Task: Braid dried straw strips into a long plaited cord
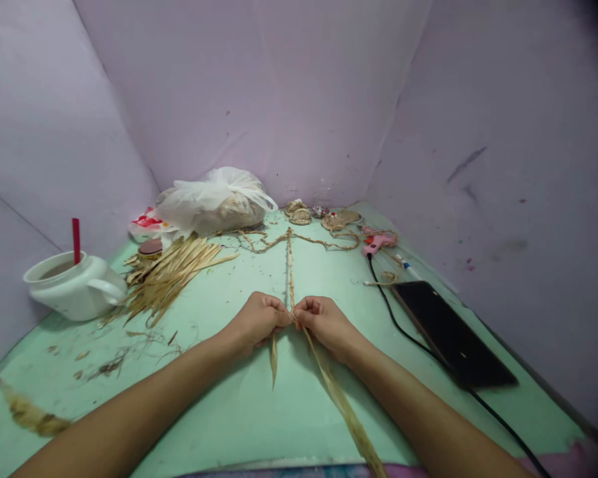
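Observation:
A thin braided cord (291,265) of dried leaf fibre runs from the far middle of the table straight towards me. At its near end both my hands meet, almost touching. My left hand (265,320) is closed in a pinch on a fibre strip, whose short pointed tail (274,362) hangs below the fingers. My right hand (323,324) pinches a long, wider leaf strip (339,395) that trails down to the table's front edge. The exact crossing of the strips is partly hidden by the fingertips.
At left stand a white pot (82,289) with a red stick and a pile of dried strips (177,269). A white plastic bag (219,199) lies behind. On the right are a pink glue gun (379,242), its black cable (403,338) and a dark tablet-like slab (453,335).

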Available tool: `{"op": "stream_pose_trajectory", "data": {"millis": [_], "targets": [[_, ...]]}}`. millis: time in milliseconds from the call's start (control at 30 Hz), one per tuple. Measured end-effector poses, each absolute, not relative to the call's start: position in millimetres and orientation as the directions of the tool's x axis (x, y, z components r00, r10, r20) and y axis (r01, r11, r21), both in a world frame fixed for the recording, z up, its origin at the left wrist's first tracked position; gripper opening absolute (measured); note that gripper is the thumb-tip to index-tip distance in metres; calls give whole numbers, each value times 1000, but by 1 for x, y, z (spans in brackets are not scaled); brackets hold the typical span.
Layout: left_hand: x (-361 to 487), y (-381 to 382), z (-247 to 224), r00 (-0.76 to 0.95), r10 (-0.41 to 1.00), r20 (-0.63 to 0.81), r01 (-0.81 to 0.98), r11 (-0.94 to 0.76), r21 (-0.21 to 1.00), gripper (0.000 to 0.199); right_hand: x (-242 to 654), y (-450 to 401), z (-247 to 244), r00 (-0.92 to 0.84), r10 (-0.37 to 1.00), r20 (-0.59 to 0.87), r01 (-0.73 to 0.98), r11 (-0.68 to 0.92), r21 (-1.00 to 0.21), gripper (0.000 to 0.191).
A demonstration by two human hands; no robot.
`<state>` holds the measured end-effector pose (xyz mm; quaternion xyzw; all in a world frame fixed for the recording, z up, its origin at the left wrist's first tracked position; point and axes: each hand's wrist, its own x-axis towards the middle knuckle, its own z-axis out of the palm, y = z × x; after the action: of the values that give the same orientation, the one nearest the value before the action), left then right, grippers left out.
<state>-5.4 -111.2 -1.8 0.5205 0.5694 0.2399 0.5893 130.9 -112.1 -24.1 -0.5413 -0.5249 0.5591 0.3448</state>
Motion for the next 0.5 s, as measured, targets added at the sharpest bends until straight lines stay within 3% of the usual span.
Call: {"op": "stream_pose_trajectory", "data": {"millis": [167, 333, 500], "targets": [[-1, -113, 0, 205, 900, -385, 346, 301, 889, 14, 133, -111, -33, -199, 974, -111, 266, -55, -962, 7], [2, -114, 1, 204, 910, -362, 353, 276, 894, 15, 138, -113, -31, -232, 972, 32, 459, 138, -877, 10], [5, -113, -5, 205, 926, -316, 362, 228, 904, 15, 149, -113, -17, -210, 978, -13, 607, 120, -785, 15]]}}
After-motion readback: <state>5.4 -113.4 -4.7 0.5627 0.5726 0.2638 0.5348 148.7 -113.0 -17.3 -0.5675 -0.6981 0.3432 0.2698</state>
